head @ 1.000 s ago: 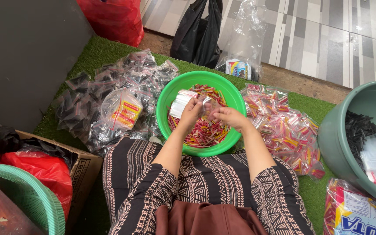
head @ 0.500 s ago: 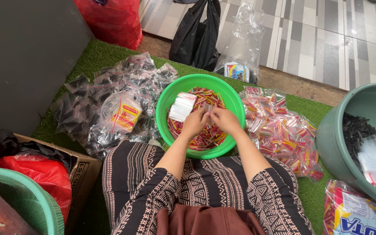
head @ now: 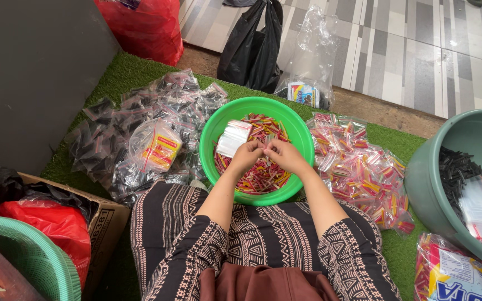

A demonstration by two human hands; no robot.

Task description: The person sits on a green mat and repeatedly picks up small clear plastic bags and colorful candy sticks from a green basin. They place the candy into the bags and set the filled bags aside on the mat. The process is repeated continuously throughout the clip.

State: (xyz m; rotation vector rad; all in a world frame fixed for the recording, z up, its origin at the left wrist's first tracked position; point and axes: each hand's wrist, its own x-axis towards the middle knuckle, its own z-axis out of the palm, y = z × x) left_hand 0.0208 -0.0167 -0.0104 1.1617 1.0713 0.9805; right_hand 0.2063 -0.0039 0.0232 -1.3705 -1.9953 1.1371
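Small clear plastic bags [head: 233, 137], held as a stack, rest against the far-left inner wall of the green basin [head: 213, 134], which sits on the green turf mat [head: 124, 72] just beyond the person's knees. The left hand [head: 245, 158] and right hand [head: 283, 154] meet over the middle of the basin, fingers pinched together on something small above the heap of red and yellow sticks [head: 263, 175]; what exactly they pinch is too small to tell. Judging from this, the thin film could slip from the fingertips and drop among the sticks, since both grips are only at the tips. Sticks could also spill past the bag's mouth if it is not held wide. The basin's near rim lies against the person's lap, so a shift of the legs might tip it toward the filled packets [head: 364, 173] piled on the mat to its right. The stack could slide down under the heap.
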